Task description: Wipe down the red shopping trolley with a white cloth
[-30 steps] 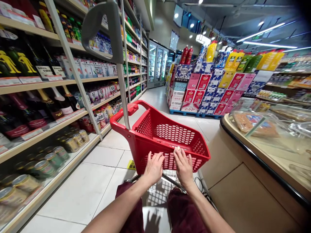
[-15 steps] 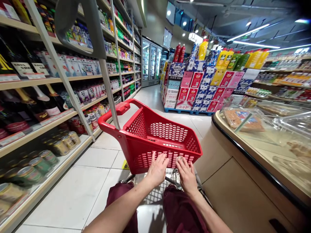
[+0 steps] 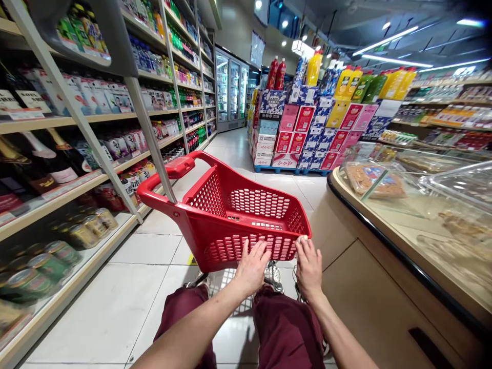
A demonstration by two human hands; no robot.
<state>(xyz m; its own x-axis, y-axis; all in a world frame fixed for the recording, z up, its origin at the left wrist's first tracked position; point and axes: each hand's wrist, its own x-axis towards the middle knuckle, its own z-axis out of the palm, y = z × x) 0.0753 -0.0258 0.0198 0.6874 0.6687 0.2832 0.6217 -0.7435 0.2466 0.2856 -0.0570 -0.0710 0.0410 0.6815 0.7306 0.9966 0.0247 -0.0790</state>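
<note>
Hand Placement Along the Near Wall of a Red Shopping Cart

Locate the red shopping cart [image 3: 226,228] on the tiled floor [image 3: 92,297], just beyond the maroon trousers [image 3: 284,328], between the drink shelving [image 3: 49,123] and the glass display case [image 3: 369,292].

Find the left grip [image 3: 251,266] palm down at the perforated near wall: fingers extended and spread, pinching nothing. Find the right grip [image 3: 308,264] at the corner nearest the display case: fingers extended, tips by the rim, pinching nothing visible. Judge this flat, spaced placement as likely suited to steadying or pushing rather than lifting. Note the grey pull handle [image 3: 125,56] on its metal rod [image 3: 149,133], well apart from both grips, presumably tall for use while standing. Note the drink cartons [image 3: 305,118] stacked on blue pallets [image 3: 265,168], probably to stay off the floor and carry the juice bottles [image 3: 343,83] on top.

Allow for hidden parts. Cannot tell contact pressure at the fingertips; cannot make out either thumb clearly. Expect no full view of the undercarriage. Note the pull handle cut off at the top edge, the yellow floor marking [image 3: 192,260] mostly covered by the cart, and blurred labels on the drink cans [image 3: 44,266] at lower left.
</note>
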